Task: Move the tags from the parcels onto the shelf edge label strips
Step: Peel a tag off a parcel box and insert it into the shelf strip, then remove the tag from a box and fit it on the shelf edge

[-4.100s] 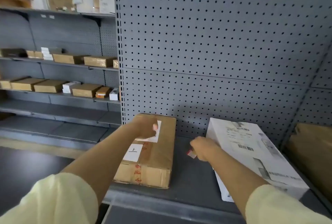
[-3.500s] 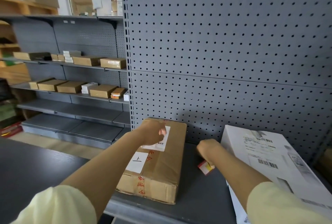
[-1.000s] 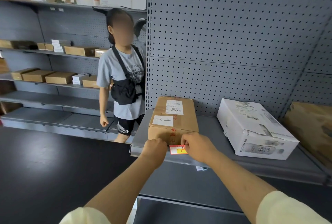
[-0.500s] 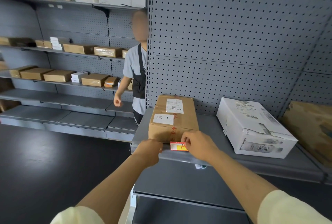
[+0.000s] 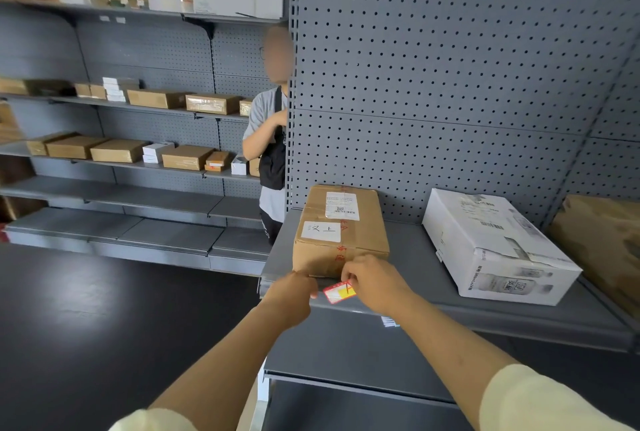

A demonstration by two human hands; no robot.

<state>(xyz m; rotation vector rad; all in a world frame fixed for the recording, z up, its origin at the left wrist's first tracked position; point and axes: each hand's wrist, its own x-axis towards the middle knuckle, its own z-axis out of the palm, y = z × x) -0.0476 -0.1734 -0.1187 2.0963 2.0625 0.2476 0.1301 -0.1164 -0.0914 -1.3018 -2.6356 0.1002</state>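
Red/yellow tag (image 5: 339, 291) at shelf edge strip (image 5: 450, 313), just below brown parcel (image 5: 341, 230).
Right hand (image 5: 375, 283) pinches tag's R end; left hand (image 5: 294, 292) closed beside its L end, contact w/ tag unclear. Parcel's white label handwritten "汉上", barcode label behind. White box (image 5: 491, 247) R of parcel; bystander (image 5: 268, 153) L, behind pegboard (image 5: 450, 84).

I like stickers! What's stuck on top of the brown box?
Two white labels sit on the brown box: a handwritten one nearer the front and a barcode label behind it. Its bottom front edge is hidden by the right hand.
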